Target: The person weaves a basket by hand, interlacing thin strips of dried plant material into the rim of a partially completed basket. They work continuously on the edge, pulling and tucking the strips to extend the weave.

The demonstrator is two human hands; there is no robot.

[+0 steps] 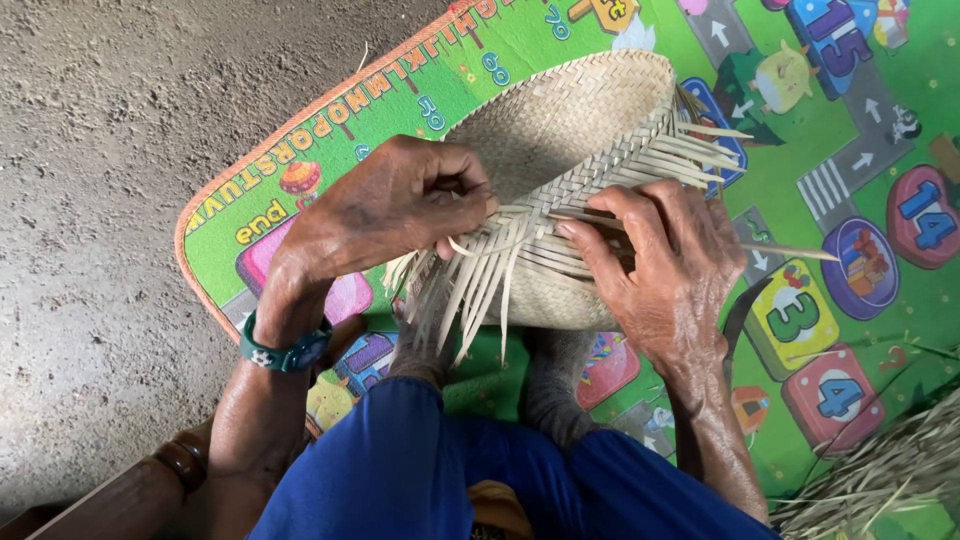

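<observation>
Both my hands work the rim of a half-woven straw basket over a bright play mat.

The woven basket (560, 130) rests on its side against my knees, open edge toward me so the loose strips (470, 280) hang within reach. My left hand (400, 205) is pinched shut on a few strips at the rim, keeping the weave tight. My right hand (665, 260) presses flat on the side, fingers (600, 250) closed over one thin strip, I think, though the strands hide it. The play mat (850, 330) lies on the concrete floor (110, 150), with spare straw (890, 470) just beside my right arm.
</observation>
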